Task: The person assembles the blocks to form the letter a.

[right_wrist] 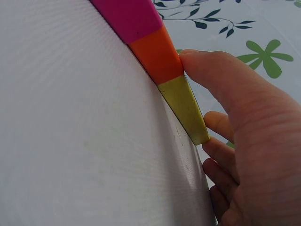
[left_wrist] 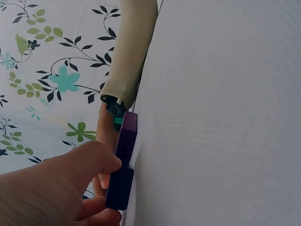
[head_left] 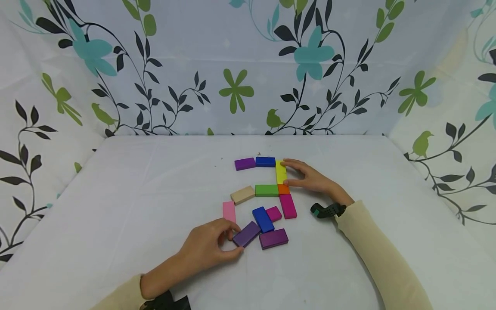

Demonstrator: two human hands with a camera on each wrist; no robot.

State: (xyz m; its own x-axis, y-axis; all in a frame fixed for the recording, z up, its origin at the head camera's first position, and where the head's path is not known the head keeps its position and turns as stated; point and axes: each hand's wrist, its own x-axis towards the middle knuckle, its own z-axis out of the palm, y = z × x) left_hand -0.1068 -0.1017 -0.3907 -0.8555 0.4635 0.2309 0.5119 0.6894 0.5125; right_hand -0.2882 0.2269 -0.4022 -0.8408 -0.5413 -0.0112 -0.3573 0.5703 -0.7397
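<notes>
My left hand (head_left: 207,243) pinches a dark purple block (head_left: 247,234) at its left end, thumb at the near side and fingers at the far side. The block's right corner meets a blue block (head_left: 263,220); a plum block (head_left: 273,238) lies just right of it. In the left wrist view the thumb overlaps the joint between the held block and the plum block (left_wrist: 127,136). My right hand (head_left: 310,176) rests at the right side of a yellow block (head_left: 280,174), index fingertip by its far end. Its thumb touches the orange block (right_wrist: 157,55) beside the yellow one.
A purple block (head_left: 245,163) and a second blue block (head_left: 265,162) lead to the yellow one. Below are green (head_left: 266,190), tan (head_left: 243,195), pink (head_left: 229,211), magenta (head_left: 288,206) and small magenta (head_left: 274,213) blocks. Patterned cloth (head_left: 236,90) stands behind the white table (head_left: 155,185).
</notes>
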